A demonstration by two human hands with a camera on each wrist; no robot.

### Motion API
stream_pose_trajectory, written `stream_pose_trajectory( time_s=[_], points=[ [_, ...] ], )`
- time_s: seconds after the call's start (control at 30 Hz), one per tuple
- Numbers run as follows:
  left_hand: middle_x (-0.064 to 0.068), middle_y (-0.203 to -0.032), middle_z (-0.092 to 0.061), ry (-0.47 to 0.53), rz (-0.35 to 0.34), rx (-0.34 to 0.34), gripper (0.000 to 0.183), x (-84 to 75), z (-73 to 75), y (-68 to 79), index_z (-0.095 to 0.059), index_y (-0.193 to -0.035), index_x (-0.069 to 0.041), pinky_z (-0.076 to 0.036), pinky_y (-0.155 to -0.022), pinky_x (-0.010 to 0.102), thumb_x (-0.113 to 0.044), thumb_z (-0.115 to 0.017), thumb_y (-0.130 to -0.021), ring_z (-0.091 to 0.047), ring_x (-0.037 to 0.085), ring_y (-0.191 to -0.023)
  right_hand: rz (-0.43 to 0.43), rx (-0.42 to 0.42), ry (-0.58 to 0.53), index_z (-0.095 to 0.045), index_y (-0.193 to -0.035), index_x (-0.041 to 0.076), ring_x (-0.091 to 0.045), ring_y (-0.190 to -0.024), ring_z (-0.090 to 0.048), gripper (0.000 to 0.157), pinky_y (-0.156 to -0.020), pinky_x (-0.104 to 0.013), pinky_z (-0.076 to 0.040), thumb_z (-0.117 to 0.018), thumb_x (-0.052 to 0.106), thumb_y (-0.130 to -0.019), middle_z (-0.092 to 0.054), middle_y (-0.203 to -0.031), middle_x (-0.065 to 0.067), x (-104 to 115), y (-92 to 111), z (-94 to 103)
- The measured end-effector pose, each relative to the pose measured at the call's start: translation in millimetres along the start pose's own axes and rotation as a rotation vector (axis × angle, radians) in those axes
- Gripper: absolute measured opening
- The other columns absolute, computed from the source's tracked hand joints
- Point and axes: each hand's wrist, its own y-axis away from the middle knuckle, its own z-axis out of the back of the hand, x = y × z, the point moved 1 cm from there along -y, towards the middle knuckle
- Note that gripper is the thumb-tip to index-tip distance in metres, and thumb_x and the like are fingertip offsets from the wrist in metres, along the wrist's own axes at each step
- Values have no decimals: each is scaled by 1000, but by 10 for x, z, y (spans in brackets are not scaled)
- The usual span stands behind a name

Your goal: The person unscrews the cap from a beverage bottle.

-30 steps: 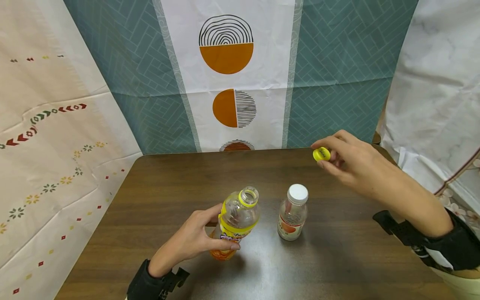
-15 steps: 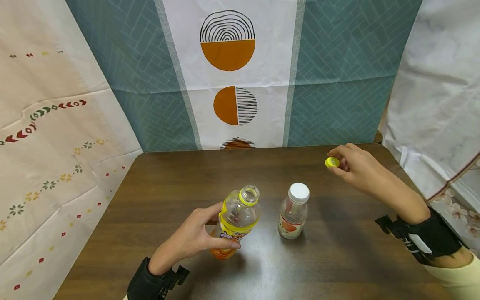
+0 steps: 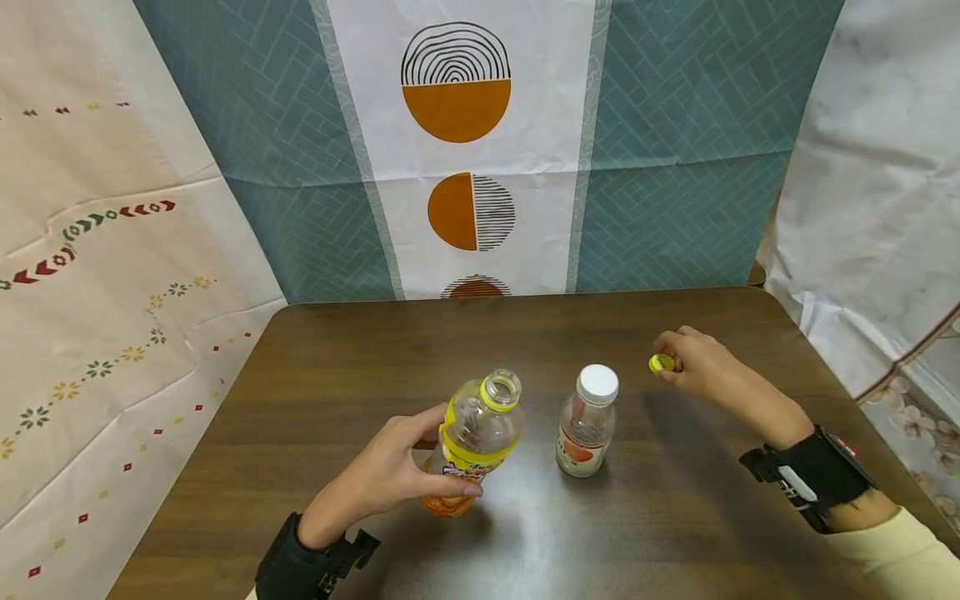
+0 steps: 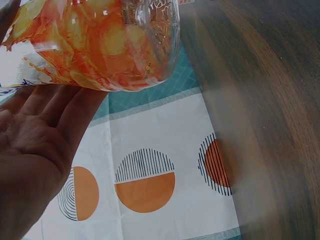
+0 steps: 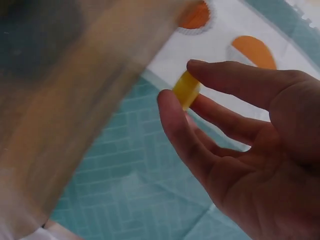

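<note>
My left hand (image 3: 397,462) grips a clear plastic bottle (image 3: 480,425) with a yellow and orange label around its lower half. The bottle's mouth is uncapped, and it leans slightly to the right. In the left wrist view the orange base of the bottle (image 4: 115,45) shows above the palm. At the right of the head view, my right hand (image 3: 708,367) pinches a small yellow bottle cap (image 3: 662,363) between thumb and fingertips, over the table. The right wrist view shows the cap (image 5: 186,90) edge-on between the fingertips.
A smaller clear bottle (image 3: 585,429) with a white cap and a red-and-white label stands upright between the hands. The brown wooden table (image 3: 360,358) ends at a patterned cloth hanging (image 3: 480,150) behind. White cloth (image 3: 862,208) hangs along the right side.
My right hand has moved lower and toward me with the yellow cap, its forearm shifting left. The left hand and its bottle have hardly moved.
</note>
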Motion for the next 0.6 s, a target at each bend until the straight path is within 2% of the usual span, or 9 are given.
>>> stream_pose_trajectory(
  time_s=[0.23, 0.6],
  points=[
    [-6, -114, -66, -9, -8, -9, 65, -3, 4, -3, -51, -132, -22, -54, -83, 42, -39, -77, -75, -63, 11, -98, -11, 68, 12, -63, -87, -5, -32, -73, -59, 19, -59, -45, -54, -75, -1, -74, -61, -80, -18, -142, 12, -226],
    [-9, -113, -66, -17, 2, -28, 65, -2, -3, -2, -52, -130, -24, -55, -82, 37, -39, -79, -73, -61, 9, -100, 5, 127, 61, -61, -83, -3, -31, -71, -58, 21, -57, -45, -51, -77, 2, -71, -59, -77, -17, -252, -9, -445]
  ],
)
